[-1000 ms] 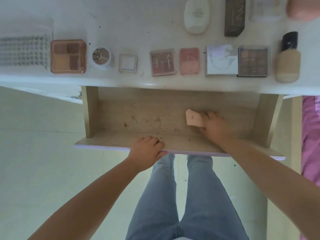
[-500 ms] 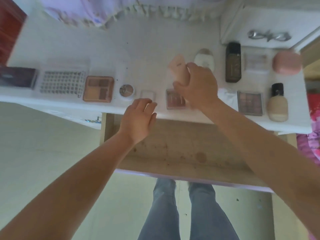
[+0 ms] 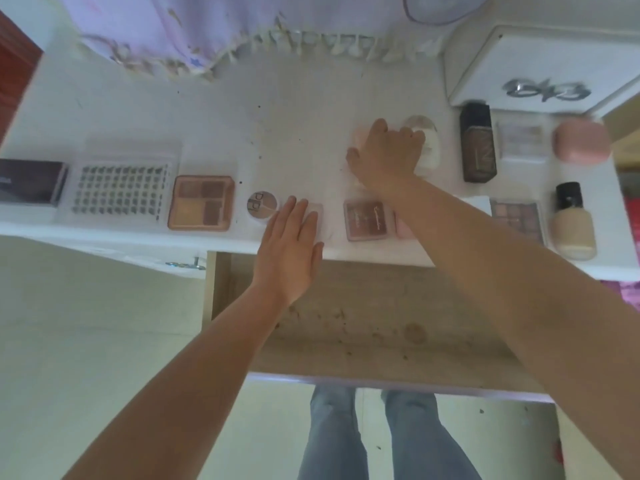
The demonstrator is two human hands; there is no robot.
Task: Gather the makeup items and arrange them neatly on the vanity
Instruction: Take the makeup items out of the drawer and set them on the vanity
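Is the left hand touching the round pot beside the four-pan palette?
Cannot tell. In the head view the left hand lies flat over the small clear case, its fingertips right at the round pot's edge; blur hides any gap.

The desk is smooth white, speckled with marks. The open drawer shows matt, stained wood grain — the grid tray clear plastic. The foundation bottle looks glossy, black-capped.

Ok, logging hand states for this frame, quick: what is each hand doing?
Left hand: open, fingers straight over the small clear compact.
Right hand: fingers curled on the peach makeup sponge, setting it on the vanity.
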